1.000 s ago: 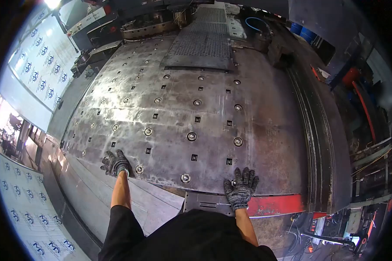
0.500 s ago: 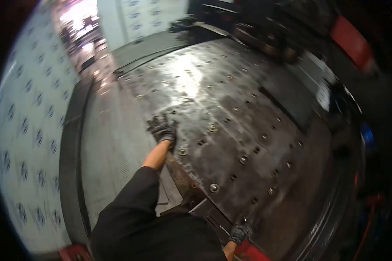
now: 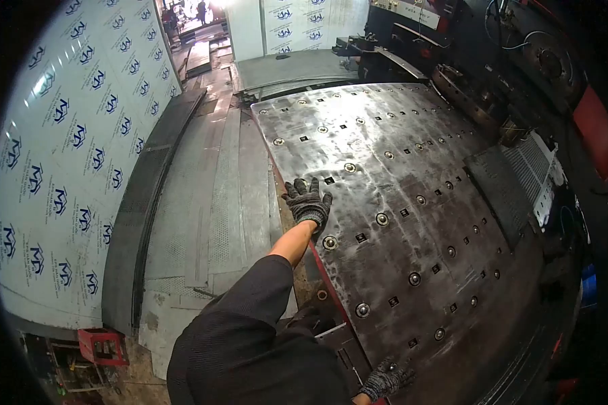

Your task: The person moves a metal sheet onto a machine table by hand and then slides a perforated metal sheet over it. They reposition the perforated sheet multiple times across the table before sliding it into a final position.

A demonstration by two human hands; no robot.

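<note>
A large dark metal table (image 3: 425, 216) with rows of ball rollers and square holes fills the centre and right. My left hand (image 3: 309, 204), in a grey knit glove, rests on its left edge with the fingers spread and nothing held. Near the front edge of the table, at the bottom of the view, my right hand (image 3: 387, 379) lies gloved on the surface, fingers apart and without an object. A ball roller (image 3: 330, 243) sits just below my left hand.
Metal sheets (image 3: 203, 196) lie on the floor at left, beside a long dark stack (image 3: 148, 202) and a printed wall panel (image 3: 67, 169). A red crate (image 3: 103, 346) is at lower left. A dark plate (image 3: 496, 189) and grating (image 3: 530, 165) lie at right.
The view has shifted, so the table and both hands appear further right, and the picture is sharper. Both hands remain at the table's edges.
</note>
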